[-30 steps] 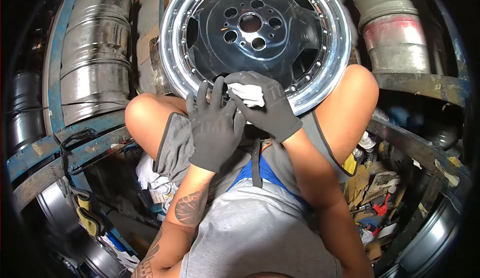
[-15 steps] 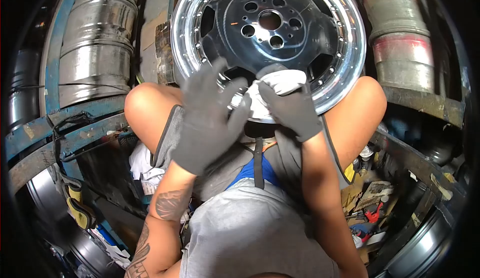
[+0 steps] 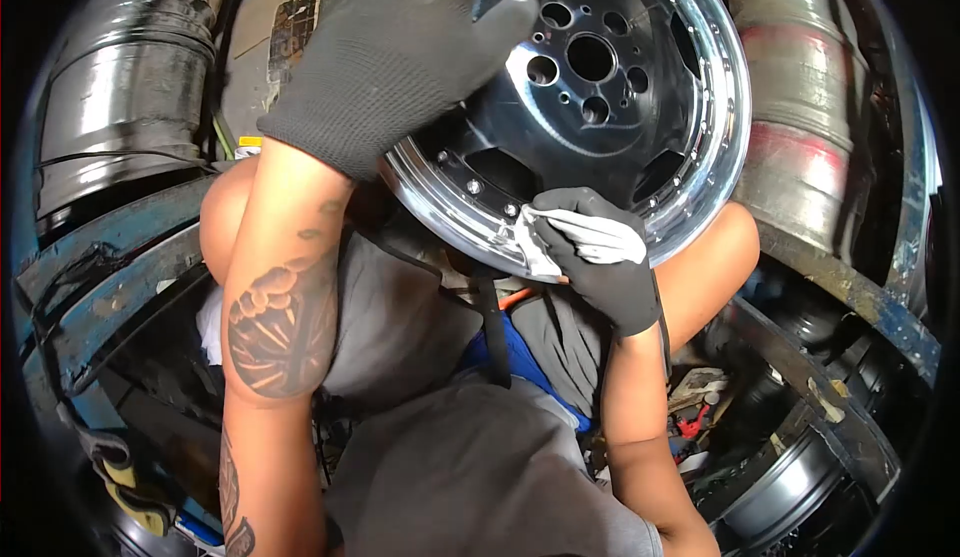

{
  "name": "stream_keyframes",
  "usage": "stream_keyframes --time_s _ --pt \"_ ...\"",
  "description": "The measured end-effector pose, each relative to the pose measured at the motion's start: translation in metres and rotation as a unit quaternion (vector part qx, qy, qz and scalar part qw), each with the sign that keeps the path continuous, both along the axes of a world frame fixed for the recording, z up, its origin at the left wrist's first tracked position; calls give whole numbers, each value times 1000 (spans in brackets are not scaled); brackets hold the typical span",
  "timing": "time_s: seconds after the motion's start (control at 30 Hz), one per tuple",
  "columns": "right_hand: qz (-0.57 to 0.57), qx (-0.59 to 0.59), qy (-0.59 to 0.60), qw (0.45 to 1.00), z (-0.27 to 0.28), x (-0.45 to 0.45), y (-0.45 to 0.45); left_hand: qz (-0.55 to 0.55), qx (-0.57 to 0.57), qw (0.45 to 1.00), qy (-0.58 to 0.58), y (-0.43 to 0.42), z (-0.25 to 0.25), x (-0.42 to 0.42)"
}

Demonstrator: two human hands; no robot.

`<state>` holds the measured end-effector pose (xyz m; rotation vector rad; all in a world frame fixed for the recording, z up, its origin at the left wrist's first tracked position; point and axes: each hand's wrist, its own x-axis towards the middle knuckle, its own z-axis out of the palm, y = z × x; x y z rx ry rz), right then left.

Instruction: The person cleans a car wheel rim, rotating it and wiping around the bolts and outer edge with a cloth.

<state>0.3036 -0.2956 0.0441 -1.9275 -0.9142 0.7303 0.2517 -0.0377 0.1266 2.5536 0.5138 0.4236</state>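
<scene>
A polished wheel rim (image 3: 575,147) with a dark glossy centre, a bright chrome lip and small bolts around its edge lies across my thighs, tilted towards me. My right hand (image 3: 605,282), in a dark knit glove, grips a folded white cloth (image 3: 590,235) at the rim's near edge; part of the cloth touches the chrome lip. Close to the camera, my gloved left hand (image 3: 395,52) covers the wheel's upper left side. Its thumb is stretched out away from the fingers, which are blurred and partly cut off at the top. No object shows in it.
Shiny metal barrels (image 3: 125,87) stand at the left, and a worn barrel with red bands (image 3: 795,87) at the right. Blue metal frame bars (image 3: 130,219) run along both sides. Another wheel (image 3: 790,487) and red-handled clutter (image 3: 697,417) lie low on the right.
My left hand has risen up and towards the camera, now over the wheel's upper left. The right hand has moved slightly down with the cloth. The wheel appears shifted right in view.
</scene>
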Motion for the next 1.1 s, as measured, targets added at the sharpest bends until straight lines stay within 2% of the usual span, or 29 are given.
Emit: stream_keyframes --time_s 0.1,0.13,0.23,0.27,0.3,0.37,0.4,0.43,0.47,0.5,0.57,0.6,0.7,0.77,0.83,0.87,0.9,0.93,0.97,1.0,1.1 --pt "-11 -44 38 998 6 -2 12 -10 -21 1000 16 12 6 1" --pt "-13 -40 22 999 2 -3 13 -17 17 1000 14 5 13 -3" --pt "88 -14 -166 982 -9 -4 14 -6 -38 999 25 -6 41 -13" --pt "154 32 -233 960 -7 -1 17 -16 2 999 29 -2 30 -13" --pt "177 16 -260 949 -6 -2 17 -52 4 998 16 6 28 -15" --pt "203 -22 -226 952 -5 7 24 -125 5 992 -9 21 24 -19" --pt "258 -5 -231 938 -6 17 28 -156 56 984 -66 26 3 -18" --pt "310 13 -236 921 -8 28 33 -157 52 983 -77 25 2 -16" --pt "327 9 -194 925 -9 37 39 -157 48 983 -88 25 1 -15" --pt "365 -22 -152 918 -6 48 45 -125 -12 991 -50 22 12 -10" --pt "378 5 -81 922 -7 59 53 -88 -52 994 -37 21 12 0" --pt "383 -13 -96 919 -6 59 53 -83 -33 994 -61 27 -8 12" --pt "336 -24 -227 914 -8 36 38 -51 -60 997 -5 27 5 13" --pt "221 -42 -253 941 -3 11 28 -36 -56 998 -3 20 21 3" --pt "132 -41 -170 976 5 -1 30 -37 -78 996 3 20 32 -2" --pt "71 16 -99 992 1 -4 29 -59 -59 997 3 24 30 -3" --pt "-21 53 -19 998 -3 -13 31 -81 -40 996 2 27 27 -5" --pt "-65 36 22 997 -1 -23 36 -121 15 993 -5 35 17 -1" --pt "-111 19 61 992 2 -29 41 -91 -24 995 -8 41 -1 13" --pt "-97 14 42 994 2 -32 46 -62 -64 996 -13 47 -20 28" --pt "-63 9 -9 998 -1 -32 57 -30 -51 998 -5 53 -20 25"
